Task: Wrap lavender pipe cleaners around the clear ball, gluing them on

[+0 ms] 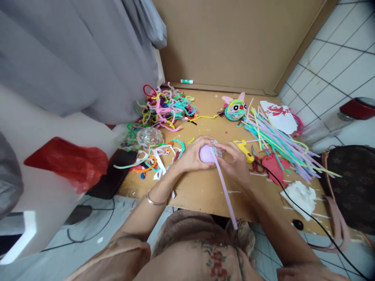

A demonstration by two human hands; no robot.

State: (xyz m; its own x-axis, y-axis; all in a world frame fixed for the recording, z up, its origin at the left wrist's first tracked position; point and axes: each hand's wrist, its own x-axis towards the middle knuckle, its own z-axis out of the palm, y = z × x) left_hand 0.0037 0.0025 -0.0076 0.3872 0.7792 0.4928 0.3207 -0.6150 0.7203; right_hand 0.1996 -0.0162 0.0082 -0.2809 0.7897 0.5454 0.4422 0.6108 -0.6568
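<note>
Over the near middle of the table, my left hand (191,154) is wrapped round a small clear ball (216,148) whose left part is covered in wound lilac pipe cleaner (206,154). A loose length of lilac pipe cleaner (225,190) hangs from the ball toward my lap. From the other side, my right hand (236,160) has its thumb and fingers closed on the ball's clear end, close to the strand. Just beyond that hand lies a yellow glue gun (245,150). Red-handled scissors (258,166) rest beside it, partly covered.
Loose pipe cleaners (165,105) are heaped back left, near a clear faceted ball (150,136). A finished ball figure with pink ears (235,109) stands at the back. Straight pipe cleaners (281,140) spread right. A black cord (304,210) crosses the right edge near a brown bag (351,187).
</note>
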